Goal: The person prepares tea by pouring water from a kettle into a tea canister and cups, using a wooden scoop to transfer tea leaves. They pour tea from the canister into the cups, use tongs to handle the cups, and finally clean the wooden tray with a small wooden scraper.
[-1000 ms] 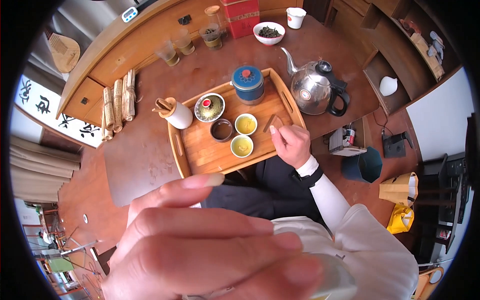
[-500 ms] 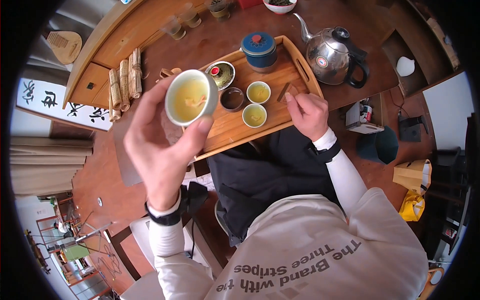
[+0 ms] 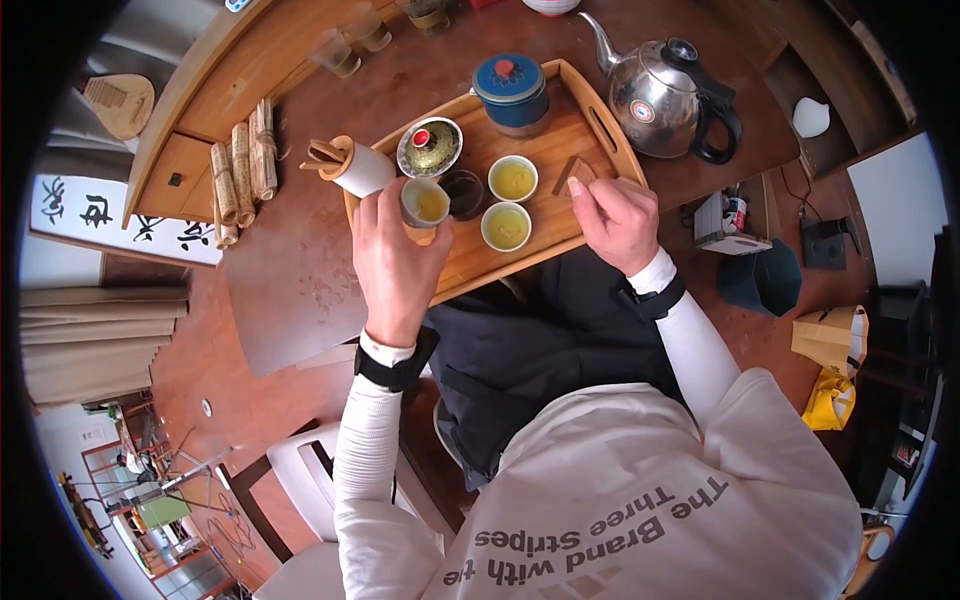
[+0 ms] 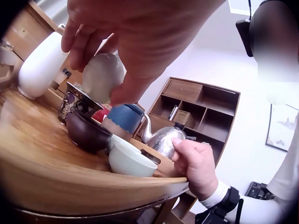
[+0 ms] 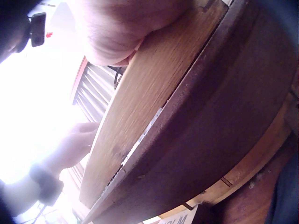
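Observation:
In the head view my left hand (image 3: 392, 250) grips a small pale teacup (image 3: 418, 212) with yellow tea in it, fingers and thumb round its sides. The cup is over the left part of the wooden tray (image 3: 470, 275), beside a dark brown cup (image 3: 462, 192). Two more cups of yellow tea, a rear cup (image 3: 513, 180) and a front cup (image 3: 506, 228), stand to the right. My right hand (image 3: 617, 222) rests at the tray's front right edge with fingers loosely curled, thumb tip by a flat brown wooden piece (image 3: 566, 174). From the left wrist, the held teacup (image 4: 103, 77) appears raised above the tray.
A patterned lidded bowl (image 3: 431, 148) and a blue lidded pot (image 3: 510, 92) stand toward the tray's back. Left of it is a white holder (image 3: 365, 172) with wooden tools. A steel kettle (image 3: 655, 98) stands right of the tray, and bamboo scrolls (image 3: 240, 180) lie far left.
My left hand, first close before the head camera, has lowered the teacup forward to the tray's left side. The right hand has kept its place at the tray edge.

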A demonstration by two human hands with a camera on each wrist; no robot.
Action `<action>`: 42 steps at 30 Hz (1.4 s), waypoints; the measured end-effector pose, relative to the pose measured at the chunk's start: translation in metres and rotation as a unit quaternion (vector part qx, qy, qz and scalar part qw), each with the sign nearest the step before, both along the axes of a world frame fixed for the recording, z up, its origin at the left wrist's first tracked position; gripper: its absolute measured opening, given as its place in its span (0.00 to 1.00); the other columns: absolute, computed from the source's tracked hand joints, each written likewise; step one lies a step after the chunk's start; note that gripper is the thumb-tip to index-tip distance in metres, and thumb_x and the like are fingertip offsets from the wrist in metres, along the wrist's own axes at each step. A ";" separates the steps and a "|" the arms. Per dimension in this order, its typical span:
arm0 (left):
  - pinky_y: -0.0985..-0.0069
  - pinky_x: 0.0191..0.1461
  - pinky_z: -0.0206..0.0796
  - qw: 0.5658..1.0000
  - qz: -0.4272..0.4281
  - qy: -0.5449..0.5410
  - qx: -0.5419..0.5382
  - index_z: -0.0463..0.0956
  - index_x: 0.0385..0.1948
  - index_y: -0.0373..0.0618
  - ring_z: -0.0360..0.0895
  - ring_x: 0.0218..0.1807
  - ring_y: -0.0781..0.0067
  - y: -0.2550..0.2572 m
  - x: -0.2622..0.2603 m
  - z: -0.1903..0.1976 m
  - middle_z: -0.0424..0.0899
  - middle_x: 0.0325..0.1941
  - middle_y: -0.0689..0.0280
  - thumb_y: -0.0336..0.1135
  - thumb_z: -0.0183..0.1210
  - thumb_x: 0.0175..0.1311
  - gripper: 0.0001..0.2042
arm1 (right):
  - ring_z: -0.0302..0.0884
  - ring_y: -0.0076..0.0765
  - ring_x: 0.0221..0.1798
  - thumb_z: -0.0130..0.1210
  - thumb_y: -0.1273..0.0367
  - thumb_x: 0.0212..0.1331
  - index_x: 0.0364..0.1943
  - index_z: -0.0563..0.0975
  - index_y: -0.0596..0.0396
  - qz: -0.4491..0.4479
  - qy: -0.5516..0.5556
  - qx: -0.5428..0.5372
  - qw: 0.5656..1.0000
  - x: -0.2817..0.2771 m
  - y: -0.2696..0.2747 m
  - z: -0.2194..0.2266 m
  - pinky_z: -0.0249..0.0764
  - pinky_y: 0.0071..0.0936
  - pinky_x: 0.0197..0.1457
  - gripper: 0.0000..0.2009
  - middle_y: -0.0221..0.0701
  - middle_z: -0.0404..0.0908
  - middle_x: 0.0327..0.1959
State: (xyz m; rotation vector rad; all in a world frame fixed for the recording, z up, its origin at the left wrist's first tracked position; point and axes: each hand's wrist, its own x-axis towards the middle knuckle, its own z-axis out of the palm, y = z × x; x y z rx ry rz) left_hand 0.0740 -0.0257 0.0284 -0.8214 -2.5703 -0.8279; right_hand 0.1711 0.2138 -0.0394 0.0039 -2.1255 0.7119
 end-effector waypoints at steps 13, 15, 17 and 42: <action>0.53 0.66 0.66 0.960 -0.051 0.237 -0.140 0.73 0.57 0.42 0.74 0.56 0.47 0.005 -0.015 0.014 0.77 0.52 0.54 0.24 0.70 0.48 0.29 | 0.70 0.46 0.17 0.66 0.70 0.61 0.17 0.71 0.53 0.000 0.000 -0.006 1.000 -0.001 0.001 -0.002 0.64 0.40 0.23 0.18 0.35 0.73 0.15; 0.55 0.61 0.67 0.966 -0.037 0.224 -0.120 0.73 0.56 0.42 0.74 0.58 0.47 0.001 -0.012 0.013 0.78 0.53 0.55 0.25 0.70 0.48 0.29 | 0.70 0.46 0.17 0.66 0.70 0.61 0.17 0.71 0.53 -0.001 0.000 -0.006 1.000 -0.001 0.001 -0.003 0.64 0.40 0.23 0.17 0.35 0.73 0.15; 0.58 0.61 0.68 0.995 0.025 0.098 -0.014 0.73 0.55 0.42 0.76 0.57 0.49 -0.004 -0.006 0.010 0.78 0.52 0.54 0.31 0.73 0.50 0.28 | 0.70 0.46 0.17 0.66 0.70 0.61 0.17 0.71 0.53 -0.001 0.001 -0.004 1.000 -0.002 0.001 -0.003 0.64 0.40 0.23 0.17 0.35 0.73 0.15; 0.55 0.58 0.63 0.994 0.054 0.080 -0.053 0.82 0.39 0.40 0.71 0.53 0.48 0.035 0.060 -0.031 0.74 0.50 0.53 0.46 0.80 0.43 0.25 | 0.71 0.45 0.17 0.66 0.70 0.61 0.17 0.72 0.53 -0.002 -0.006 0.000 1.000 -0.001 -0.001 0.000 0.65 0.39 0.22 0.17 0.35 0.73 0.15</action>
